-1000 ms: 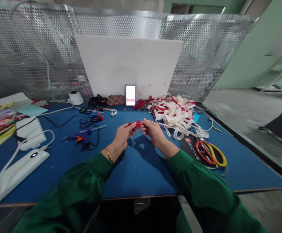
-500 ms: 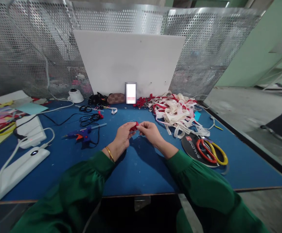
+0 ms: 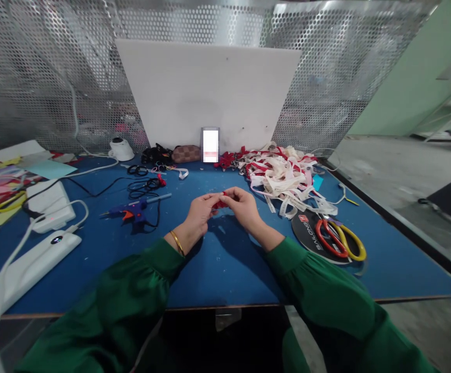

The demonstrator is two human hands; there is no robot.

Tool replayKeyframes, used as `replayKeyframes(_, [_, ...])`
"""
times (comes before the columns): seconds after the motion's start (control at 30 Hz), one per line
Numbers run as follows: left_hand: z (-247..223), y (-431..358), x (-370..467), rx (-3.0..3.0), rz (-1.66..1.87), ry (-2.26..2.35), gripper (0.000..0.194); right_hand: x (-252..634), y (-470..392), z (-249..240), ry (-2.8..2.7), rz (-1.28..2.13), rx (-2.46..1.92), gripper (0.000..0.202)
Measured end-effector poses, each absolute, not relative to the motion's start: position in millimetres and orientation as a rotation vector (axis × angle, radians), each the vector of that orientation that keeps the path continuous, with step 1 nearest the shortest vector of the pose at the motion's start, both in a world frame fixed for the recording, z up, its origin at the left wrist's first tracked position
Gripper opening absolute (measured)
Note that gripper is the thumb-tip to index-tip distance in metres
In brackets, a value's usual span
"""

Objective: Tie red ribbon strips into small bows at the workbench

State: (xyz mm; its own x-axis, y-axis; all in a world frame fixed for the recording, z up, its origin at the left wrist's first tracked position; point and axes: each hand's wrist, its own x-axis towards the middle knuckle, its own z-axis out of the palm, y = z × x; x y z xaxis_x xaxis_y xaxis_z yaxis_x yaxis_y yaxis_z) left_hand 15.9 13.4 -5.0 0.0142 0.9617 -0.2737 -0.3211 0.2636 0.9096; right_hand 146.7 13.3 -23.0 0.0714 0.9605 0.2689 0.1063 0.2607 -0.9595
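Observation:
A small piece of red ribbon is pinched between my two hands above the middle of the blue table. My left hand is closed on its left side, thumb and fingers pressed together. From the right, the fingertips of my right hand grip the same piece, close to the left fingertips. Fingers cover much of the ribbon, so its exact shape is hidden. A blue glue gun lies to the left of my left hand.
A heap of white and red ribbons lies at the back right. Scissors with red and yellow handles rest on a black disc. A lit phone leans on the white board. A white power strip lies at left.
My right fingers have shifted slightly left and up over the red ribbon, covering more of it. Both hands remain closed on it. The view has tilted down a little.

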Motion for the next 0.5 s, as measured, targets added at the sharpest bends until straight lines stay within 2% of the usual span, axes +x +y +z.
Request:
replayKeyframes(0.17, [-2.2, 13.6, 13.1, 0.828, 1.129, 1.026, 0.052, 149.9, 12.6, -15.2, -1.156, 0.929, -1.084, 0.017])
replayKeyframes(0.37, [-8.2, 14.8, 16.8, 0.887, 1.237, 1.105, 0.034, 149.8, 11.8, -12.5, -1.081, 1.045, -1.045, 0.019])
replayKeyframes(0.5, [-11.7, 15.3, 22.2, 0.798, 1.228, 0.994, 0.03, 150.2, 14.0, -15.1, -0.989, 1.096, -1.055, 0.025])
